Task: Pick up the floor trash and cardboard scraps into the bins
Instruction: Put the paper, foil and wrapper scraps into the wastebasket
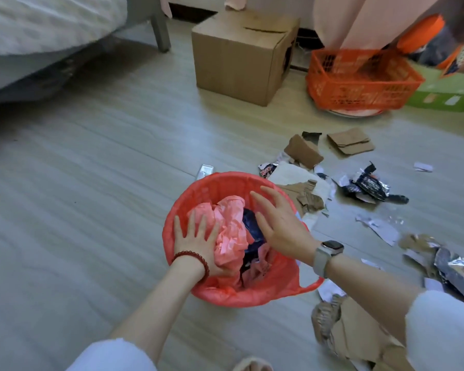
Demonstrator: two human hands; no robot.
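Trash in the red bin [198,188] packs best if my flat left hand [198,242] presses the pink wad [232,226] down while my open, empty right hand [276,223] hovers beside.

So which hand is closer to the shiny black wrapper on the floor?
Right. The right hand hovers over the red bin, on the side toward the black wrapper. The left hand presses the pink paper, farther away.
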